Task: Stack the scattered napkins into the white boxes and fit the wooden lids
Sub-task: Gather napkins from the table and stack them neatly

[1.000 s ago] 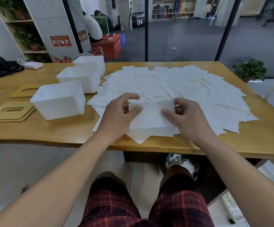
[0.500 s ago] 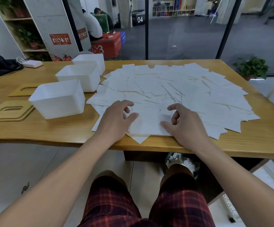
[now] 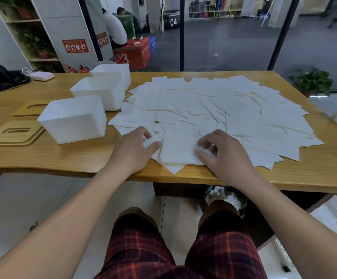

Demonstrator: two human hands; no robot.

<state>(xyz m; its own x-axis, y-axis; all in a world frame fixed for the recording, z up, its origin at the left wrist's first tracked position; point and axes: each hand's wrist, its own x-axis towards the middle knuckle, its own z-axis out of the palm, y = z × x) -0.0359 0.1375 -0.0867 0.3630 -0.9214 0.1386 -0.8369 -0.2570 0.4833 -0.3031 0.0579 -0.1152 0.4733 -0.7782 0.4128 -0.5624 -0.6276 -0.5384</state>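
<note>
- The surface (image 3: 42, 158) carries a wide spread of scattered napkins (image 3: 214, 105), overlapping loosely from the far edge to the near edge; by the look of it the step in hand is the gathering, still early, with nearly all the napkins lying loose
- Three white boxes (image 3: 75, 119) stand in a row at the left of the spread, the nearest one just beside the napkins; no napkins show inside any of them, though the farthest is only partly seen
- Two wooden lids (image 3: 12, 134) lie flat to the left of the boxes, none fitted yet
- A small squared pile (image 3: 178, 151) sits at the near edge between both hands
- The left hand (image 3: 132, 151) pinches the pile's left edge, thumb against fingers
- The right hand (image 3: 224, 154) curls its fingers on the right edge, thumb low, its grip closed on paper
- Next, I judge, the pile needs lifting level and carrying left into the nearest box, pressed evenly so no sheets slide
</note>
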